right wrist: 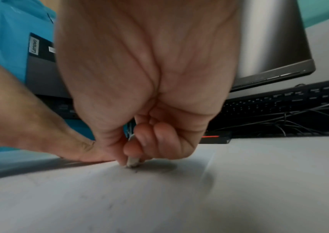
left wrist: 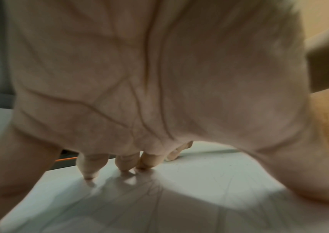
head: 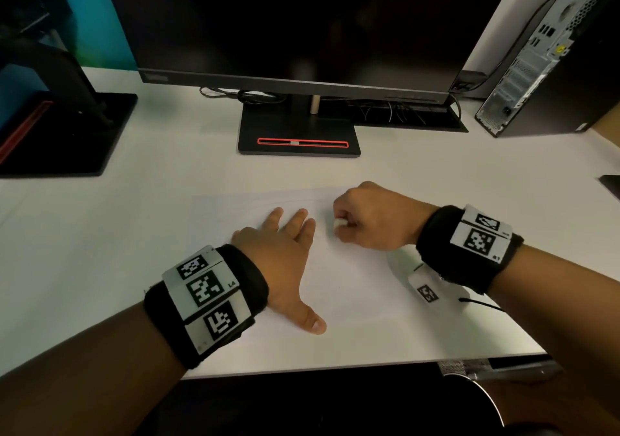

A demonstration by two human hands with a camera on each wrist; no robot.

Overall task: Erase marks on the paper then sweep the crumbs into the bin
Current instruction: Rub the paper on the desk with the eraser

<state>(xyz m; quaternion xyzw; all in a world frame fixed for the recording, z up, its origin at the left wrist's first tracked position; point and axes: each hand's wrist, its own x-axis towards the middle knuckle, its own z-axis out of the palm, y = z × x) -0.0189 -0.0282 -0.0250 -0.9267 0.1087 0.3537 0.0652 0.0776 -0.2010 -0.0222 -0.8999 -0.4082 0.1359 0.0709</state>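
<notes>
A white sheet of paper (head: 352, 284) lies flat on the white desk in front of me. My left hand (head: 285, 251) rests spread on it, fingers straight and pressing the sheet down (left wrist: 199, 181). Just to its right, my right hand (head: 372, 221) is curled in a fist and pinches a small white eraser (head: 339, 223), whose lower tip touches the paper (right wrist: 132, 162). Faint dark specks lie on the paper (right wrist: 159, 189) beside the eraser tip. No bin shows in any view.
A black monitor (head: 295, 26) on a stand (head: 298, 137) rises behind the paper. A second black stand (head: 63, 133) sits far left, a computer tower (head: 543, 60) far right. Cables (head: 396, 110) run behind the stand. The desk's front edge (head: 369, 365) is close to me.
</notes>
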